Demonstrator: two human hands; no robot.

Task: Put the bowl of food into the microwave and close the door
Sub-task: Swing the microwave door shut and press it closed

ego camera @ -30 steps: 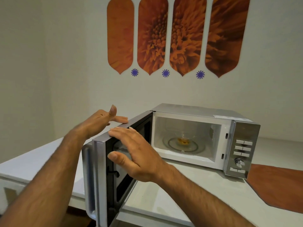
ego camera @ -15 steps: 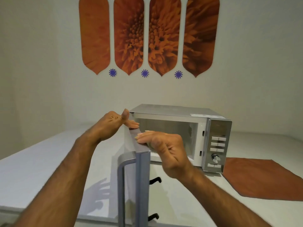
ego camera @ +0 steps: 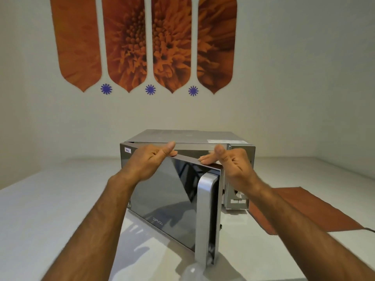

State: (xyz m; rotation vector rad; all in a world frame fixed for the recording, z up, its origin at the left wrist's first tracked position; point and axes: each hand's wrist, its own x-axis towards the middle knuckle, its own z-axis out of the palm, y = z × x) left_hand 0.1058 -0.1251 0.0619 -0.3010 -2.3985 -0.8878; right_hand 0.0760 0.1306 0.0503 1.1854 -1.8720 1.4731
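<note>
A silver microwave (ego camera: pixel 182 135) stands on the white counter (ego camera: pixel 50 209) against the wall. Its dark mirrored door (ego camera: pixel 172 199), hinged at the left, stands partly open, with the silver handle (ego camera: pixel 205 209) nearest me. My left hand (ego camera: pixel 148 163) grips the door's top edge near the middle, thumb over the top. My right hand (ego camera: pixel 231 165) holds the same edge at the handle end, fingertips on it. The door hides the cavity and the bowl. The control panel (ego camera: pixel 237 201) shows partly behind my right wrist.
An orange mat (ego camera: pixel 304 209) lies on the counter right of the microwave, with a dark cable (ego camera: pixel 370 230) at its far right edge. A blurred translucent object (ego camera: pixel 192 270) sits at the counter's near edge. Orange flower panels (ego camera: pixel 146 43) hang on the wall.
The door has swung from wide open toward the microwave front, with both hands riding its top edge. The cavity with the bowl, visible a second ago, is now covered.
</note>
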